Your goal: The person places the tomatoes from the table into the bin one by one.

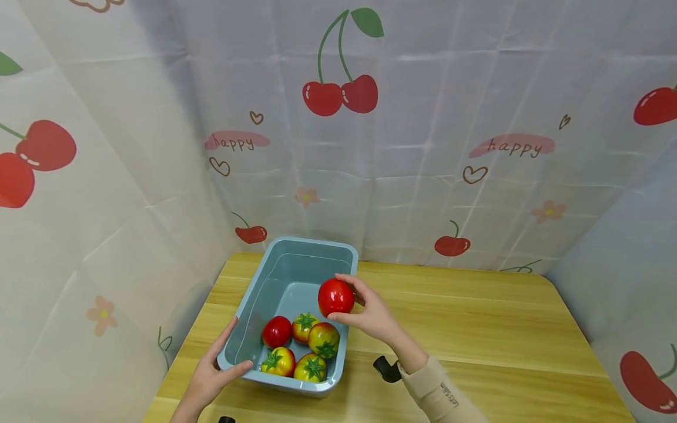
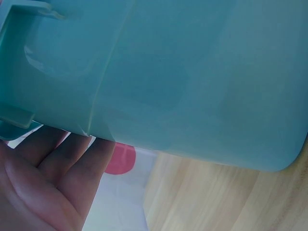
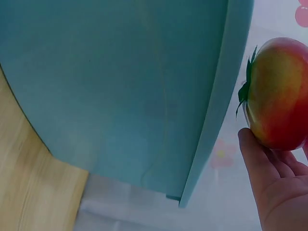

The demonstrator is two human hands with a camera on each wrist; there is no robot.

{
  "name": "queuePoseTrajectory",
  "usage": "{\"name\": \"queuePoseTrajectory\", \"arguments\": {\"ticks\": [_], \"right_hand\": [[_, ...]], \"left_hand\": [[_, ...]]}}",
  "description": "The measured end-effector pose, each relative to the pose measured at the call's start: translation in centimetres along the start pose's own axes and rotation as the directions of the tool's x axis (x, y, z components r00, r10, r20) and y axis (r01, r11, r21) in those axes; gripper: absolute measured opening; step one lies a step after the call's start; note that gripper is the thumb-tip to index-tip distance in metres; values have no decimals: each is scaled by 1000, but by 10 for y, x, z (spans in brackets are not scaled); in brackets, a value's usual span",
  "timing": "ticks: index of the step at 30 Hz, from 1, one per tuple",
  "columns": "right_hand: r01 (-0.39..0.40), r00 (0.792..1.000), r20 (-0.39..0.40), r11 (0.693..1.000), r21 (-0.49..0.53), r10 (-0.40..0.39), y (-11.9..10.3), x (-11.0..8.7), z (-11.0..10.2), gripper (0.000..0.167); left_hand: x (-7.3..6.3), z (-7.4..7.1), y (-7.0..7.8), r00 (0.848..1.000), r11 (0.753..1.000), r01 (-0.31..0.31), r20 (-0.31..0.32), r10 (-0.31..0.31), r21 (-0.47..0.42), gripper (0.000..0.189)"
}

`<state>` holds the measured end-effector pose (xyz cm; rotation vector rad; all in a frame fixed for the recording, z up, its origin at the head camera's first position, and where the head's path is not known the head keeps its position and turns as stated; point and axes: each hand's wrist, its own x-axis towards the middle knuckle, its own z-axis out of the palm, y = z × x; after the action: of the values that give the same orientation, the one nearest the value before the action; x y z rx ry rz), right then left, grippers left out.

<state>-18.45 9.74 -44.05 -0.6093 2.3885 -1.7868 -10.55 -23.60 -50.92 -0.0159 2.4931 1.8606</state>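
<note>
My right hand (image 1: 370, 314) holds a glossy red tomato (image 1: 335, 297) between thumb and fingers, above the right side of a blue-grey plastic bin (image 1: 317, 247). In the right wrist view this tomato (image 3: 279, 96) shows a yellow-red side and green leaves, and it is higher than the bin's rim. Several more tomatoes, red or mottled yellow and red, lie in the near half of the bin, among them a red tomato (image 1: 277, 332). My left hand (image 1: 208, 373) grips the bin's near left corner, thumb at the front rim and fingers along the left side.
The bin stands on the left part of a wooden table (image 1: 476, 329). A cherry-printed curtain (image 1: 402, 176) encloses the back and sides. A small black object (image 1: 388, 369) shows by the right sleeve, and another black piece (image 1: 227, 419) at the bottom edge.
</note>
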Motion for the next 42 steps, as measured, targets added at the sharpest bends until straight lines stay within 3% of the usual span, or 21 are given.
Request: {"name": "queuePoseTrajectory", "arguments": {"ticks": [12, 25, 33, 42], "right_hand": [[36, 998, 55, 999, -22, -35, 9, 0, 21, 70], [75, 991, 112, 996, -42, -70, 10, 0, 29, 68], [87, 986, 141, 996, 4, -87, -24, -8, 20, 68], [73, 988, 133, 997, 23, -76, -25, -11, 18, 63]], "left_hand": [[0, 0, -2, 1000, 1000, -10, -4, 10, 19, 82], [1, 0, -1, 1000, 1000, -7, -11, 8, 12, 81], [1, 0, 0, 1000, 1000, -10, -9, 10, 10, 81], [1, 0, 0, 1000, 1000, -13, 1, 13, 1, 83]]}}
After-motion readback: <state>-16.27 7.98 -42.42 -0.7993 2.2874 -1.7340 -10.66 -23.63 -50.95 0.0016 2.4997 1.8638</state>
